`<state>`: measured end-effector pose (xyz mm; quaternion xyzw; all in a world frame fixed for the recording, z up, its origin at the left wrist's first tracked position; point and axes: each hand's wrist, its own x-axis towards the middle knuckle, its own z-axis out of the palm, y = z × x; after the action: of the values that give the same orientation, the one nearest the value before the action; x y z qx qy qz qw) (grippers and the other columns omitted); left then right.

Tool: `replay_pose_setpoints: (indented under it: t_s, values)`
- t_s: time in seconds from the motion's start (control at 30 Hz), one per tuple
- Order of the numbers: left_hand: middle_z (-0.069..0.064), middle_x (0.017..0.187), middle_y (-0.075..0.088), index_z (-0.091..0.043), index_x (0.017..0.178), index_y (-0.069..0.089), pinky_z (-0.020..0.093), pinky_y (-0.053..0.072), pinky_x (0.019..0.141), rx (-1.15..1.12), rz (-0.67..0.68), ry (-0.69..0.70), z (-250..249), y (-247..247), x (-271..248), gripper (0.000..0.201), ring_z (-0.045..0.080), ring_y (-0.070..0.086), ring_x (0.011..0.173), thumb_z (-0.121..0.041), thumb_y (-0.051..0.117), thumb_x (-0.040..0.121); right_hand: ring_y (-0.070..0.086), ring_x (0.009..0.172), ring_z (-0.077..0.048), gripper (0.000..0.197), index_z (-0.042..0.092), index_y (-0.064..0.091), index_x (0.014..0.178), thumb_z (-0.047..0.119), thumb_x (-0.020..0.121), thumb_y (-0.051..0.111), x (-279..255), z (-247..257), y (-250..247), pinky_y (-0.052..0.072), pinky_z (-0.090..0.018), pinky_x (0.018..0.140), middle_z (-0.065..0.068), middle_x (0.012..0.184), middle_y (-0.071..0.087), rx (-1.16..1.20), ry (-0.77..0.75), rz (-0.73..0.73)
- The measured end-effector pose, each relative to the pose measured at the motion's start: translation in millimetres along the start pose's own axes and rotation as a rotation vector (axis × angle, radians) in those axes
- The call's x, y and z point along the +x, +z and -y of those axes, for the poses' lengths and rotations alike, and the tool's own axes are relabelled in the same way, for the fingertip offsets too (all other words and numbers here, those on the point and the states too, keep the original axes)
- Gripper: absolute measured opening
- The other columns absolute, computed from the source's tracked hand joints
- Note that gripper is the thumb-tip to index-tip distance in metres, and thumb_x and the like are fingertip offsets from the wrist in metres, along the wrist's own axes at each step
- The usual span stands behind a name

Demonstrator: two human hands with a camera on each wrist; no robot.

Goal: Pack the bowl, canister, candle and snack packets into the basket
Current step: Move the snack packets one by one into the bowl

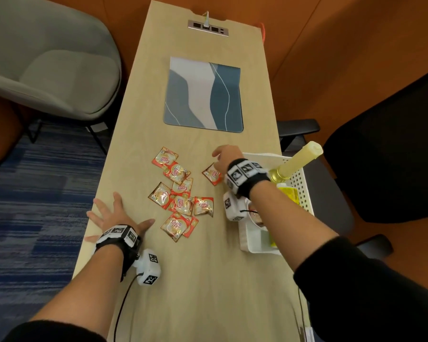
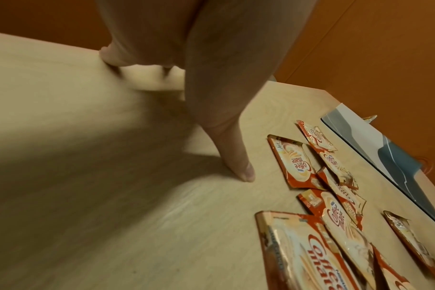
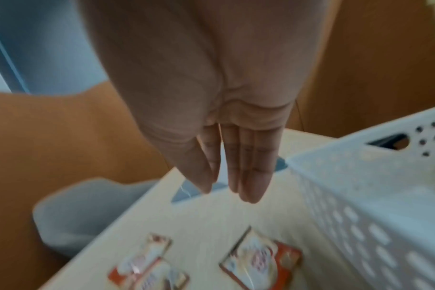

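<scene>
Several red and white snack packets (image 1: 181, 196) (image 2: 335, 215) lie scattered mid-table, and one packet (image 1: 213, 174) (image 3: 259, 261) lies apart beside the white perforated basket (image 1: 299, 178) (image 3: 360, 196). A tall pale yellow candle (image 1: 299, 157) on a gold base leans out of the basket, with a yellow canister (image 1: 288, 195) by it. The bowl is mostly hidden under my right forearm. My right hand (image 1: 226, 155) (image 3: 234, 176) hovers over the lone packet, fingers straight and together, holding nothing. My left hand (image 1: 114, 213) (image 2: 211, 98) rests flat on the table, fingers spread, left of the packets.
A blue and white placemat (image 1: 203, 95) lies further up the wooden table (image 1: 195, 280), with a power socket panel (image 1: 207, 27) at the far end. A grey armchair (image 1: 47, 58) stands to the left and a black office chair (image 1: 393, 144) to the right.
</scene>
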<state>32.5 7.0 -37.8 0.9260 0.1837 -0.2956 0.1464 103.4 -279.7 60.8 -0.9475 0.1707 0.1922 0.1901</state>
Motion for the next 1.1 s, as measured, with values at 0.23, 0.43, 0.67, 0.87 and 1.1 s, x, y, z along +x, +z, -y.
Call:
replay_pose_setpoints:
  t_s: [0.23, 0.43, 0.67, 0.87, 1.1]
  values:
    - [0.005, 0.162, -0.021, -0.042, 0.153, -0.009, 0.081, 0.019, 0.101, -0.006, -0.018, 0.005, -1.1, 0.6, -4.4, 0.137, 0.038, -0.014, 0.149, -0.070, 0.081, 0.053, 0.056, 0.114, -0.041, 0.046, 0.009, 0.043, 0.132, 0.017, 0.088, 0.057, 20.3, -1.5, 65.9, 0.048, -0.045, 0.094, -0.018, 0.132, 0.039, -0.252, 0.105, 0.040]
    - [0.004, 0.162, -0.022, -0.043, 0.153, -0.010, 0.081, 0.018, 0.101, -0.020, -0.009, -0.005, -0.2, 0.6, -2.8, 0.138, 0.037, -0.016, 0.149, -0.068, 0.081, 0.054, 0.062, 0.107, -0.035, 0.031, 0.007, 0.052, 0.120, 0.014, 0.090, 0.057, 22.2, -6.2, 65.1, 0.050, -0.036, 0.084, -0.017, 0.120, 0.058, -0.220, 0.079, -0.026]
    - [0.005, 0.162, -0.020, -0.042, 0.153, -0.009, 0.082, 0.019, 0.100, -0.011, -0.002, -0.001, -1.4, -2.8, -3.7, 0.138, 0.039, -0.014, 0.149, -0.068, 0.082, 0.052, 0.070, 0.086, -0.026, 0.020, 0.013, 0.075, 0.099, 0.018, 0.083, 0.063, -8.4, 15.1, 14.1, 0.059, -0.033, 0.077, -0.009, 0.097, 0.074, 0.156, 0.015, -0.092]
    - [0.007, 0.162, -0.022, -0.041, 0.153, -0.011, 0.082, 0.019, 0.100, 0.006, 0.031, 0.004, -1.1, -7.8, -9.2, 0.138, 0.040, -0.015, 0.148, -0.068, 0.082, 0.054, 0.059, 0.082, -0.016, 0.024, 0.019, 0.072, 0.108, 0.019, 0.085, 0.068, -89.6, -43.0, -76.4, 0.042, -0.020, 0.065, -0.004, 0.099, 0.069, 0.076, 0.029, -0.027]
    - [0.011, 0.161, -0.022, -0.038, 0.153, -0.014, 0.076, 0.018, 0.107, 0.041, 0.037, 0.019, 0.0, -9.6, -9.1, 0.138, 0.043, -0.015, 0.147, -0.074, 0.076, 0.056, 0.062, 0.090, -0.023, 0.036, 0.015, 0.069, 0.118, 0.013, 0.082, 0.070, -118.5, -104.6, -51.9, 0.049, -0.028, 0.075, -0.009, 0.109, 0.067, -0.153, 0.251, 0.242]
